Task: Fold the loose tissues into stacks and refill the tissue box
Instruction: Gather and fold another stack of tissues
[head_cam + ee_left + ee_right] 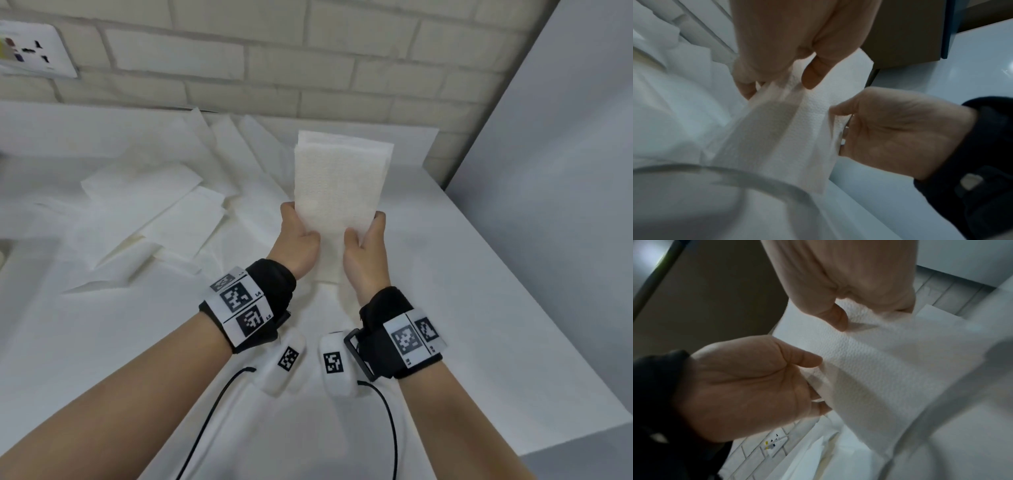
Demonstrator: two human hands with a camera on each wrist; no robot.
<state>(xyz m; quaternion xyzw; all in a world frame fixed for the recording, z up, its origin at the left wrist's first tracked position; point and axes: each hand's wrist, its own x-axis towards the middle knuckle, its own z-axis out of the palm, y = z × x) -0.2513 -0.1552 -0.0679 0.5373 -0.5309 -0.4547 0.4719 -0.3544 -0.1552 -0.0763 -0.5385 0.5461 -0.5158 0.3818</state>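
Observation:
I hold a stack of folded white tissues (339, 185) upright above the table, its short lower edge between my hands. My left hand (299, 222) pinches the stack's left side, thumb in front and fingers behind. My right hand (365, 226) pinches the right side the same way. In the left wrist view my left hand (779, 84) and right hand (838, 126) grip the embossed stack (787, 129). The right wrist view shows my right hand (872, 316) and left hand (818, 384) on the stack (869, 361). No tissue box is in view.
Several loose and half-folded tissues (154, 212) lie spread over the white table (479, 308) to the left and behind the stack. A brick wall (308, 68) with a socket plate (34, 51) stands behind. A grey panel (565, 171) borders the table's right edge.

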